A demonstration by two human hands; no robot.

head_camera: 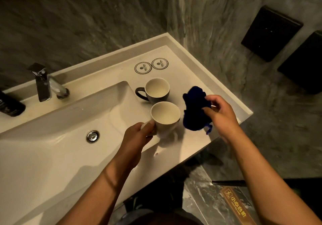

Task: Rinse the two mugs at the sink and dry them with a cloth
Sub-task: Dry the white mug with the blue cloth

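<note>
Two mugs, both upright on the counter (190, 71) just right of the sink basin (73, 113), mouths up, pale insides showing. The white mug (165, 118) is the nearer one, and the left hand (137, 135) has it by the handle, fingers curled tight around it, the mug's base down on the counter or a touch above it, hard to call from up here. Right behind it, close enough that the two look to be touching, sits the dark mug (155, 92), its handle pointing left toward the basin, nobody on it.

Over on the other side, the right hand (221, 115) pinches a crumpled dark blue cloth (196, 109) between thumb and fingertips, the bundle hanging just beside the white mug, a loose thread or loop dangling from its lower edge.

Farther back on the counter, two round printed coasters (151, 65) lie side by side. The chrome faucet (47, 85) stands at the basin's far left, the drain plug (93, 136) shines in the bottom, and a dark bottle (10, 105) lies at the left edge.
</note>
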